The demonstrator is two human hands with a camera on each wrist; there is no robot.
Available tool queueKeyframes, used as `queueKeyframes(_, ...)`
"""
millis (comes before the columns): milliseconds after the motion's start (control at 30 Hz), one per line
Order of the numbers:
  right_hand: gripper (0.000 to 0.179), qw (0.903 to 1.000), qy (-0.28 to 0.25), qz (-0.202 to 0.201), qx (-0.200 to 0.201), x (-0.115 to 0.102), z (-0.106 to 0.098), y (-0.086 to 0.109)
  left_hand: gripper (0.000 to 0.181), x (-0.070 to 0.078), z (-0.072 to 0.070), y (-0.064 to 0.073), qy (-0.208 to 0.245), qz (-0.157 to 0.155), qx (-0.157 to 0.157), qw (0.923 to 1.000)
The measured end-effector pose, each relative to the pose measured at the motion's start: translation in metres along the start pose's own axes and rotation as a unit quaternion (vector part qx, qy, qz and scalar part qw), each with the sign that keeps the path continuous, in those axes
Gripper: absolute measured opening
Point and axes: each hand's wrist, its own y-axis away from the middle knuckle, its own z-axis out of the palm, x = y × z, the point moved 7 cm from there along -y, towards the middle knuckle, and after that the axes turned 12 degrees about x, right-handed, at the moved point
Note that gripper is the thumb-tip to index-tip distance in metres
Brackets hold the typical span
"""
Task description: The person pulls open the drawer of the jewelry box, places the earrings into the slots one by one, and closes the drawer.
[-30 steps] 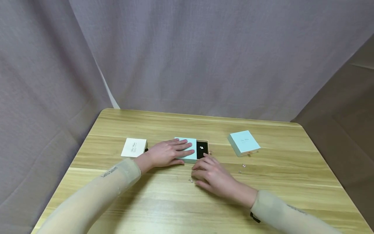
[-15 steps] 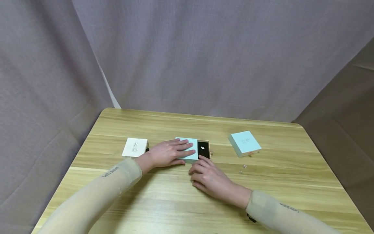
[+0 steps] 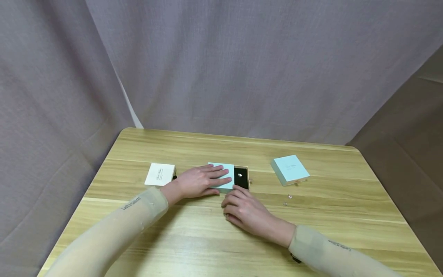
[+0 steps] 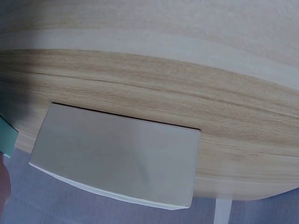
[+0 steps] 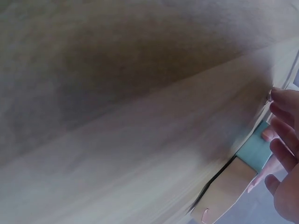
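My left hand (image 3: 195, 181) lies flat with fingers spread on the light-blue jewellery box (image 3: 225, 185) in the head view. The box's drawer (image 3: 248, 180) stands partly out to the right, showing a black pad (image 3: 243, 182) with a small silvery piece (image 3: 240, 175) on it. Just in front of the box, my right hand (image 3: 247, 211) has curled fingers. Its thumb and a fingertip pinch a small shiny piece of jewellery (image 5: 269, 97) at the tabletop, mostly hidden by the fingers.
A white box (image 3: 160, 174) with printed script sits left of my left hand. At the right stands another light-blue box (image 3: 290, 169). Two tiny shiny pieces lie before it, one farther piece (image 3: 290, 196) and one nearer piece (image 3: 285, 204). Grey curtains (image 3: 242, 69) surround the wooden table (image 3: 194, 246).
My right hand has shifted slightly left, and its fingers have closed over the small shiny piece that lay beside them. The left hand stays on the box.
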Motion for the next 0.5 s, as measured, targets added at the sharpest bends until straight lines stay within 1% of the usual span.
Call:
queueKeyframes(133,0.006,0.9999,0.004,-0.009,0.006,-0.0012,0.0016,-0.0009,0.056,-0.0002,0.0007,-0.0001,0.0,-0.002,-0.002,1.0)
queueKeyframes(367,0.011,0.9995,0.013,-0.026,0.012,-0.0033,0.0042,-0.0023,0.056,-0.0005,0.0014,0.0002,-0.002,-0.002,0.0,1.0)
queueKeyframes(500,0.012,0.9994,0.015,-0.029,0.012,-0.0034,0.0047,-0.0034,0.055,-0.0007,0.0017,0.0003,-0.001,-0.001,-0.001,1.0)
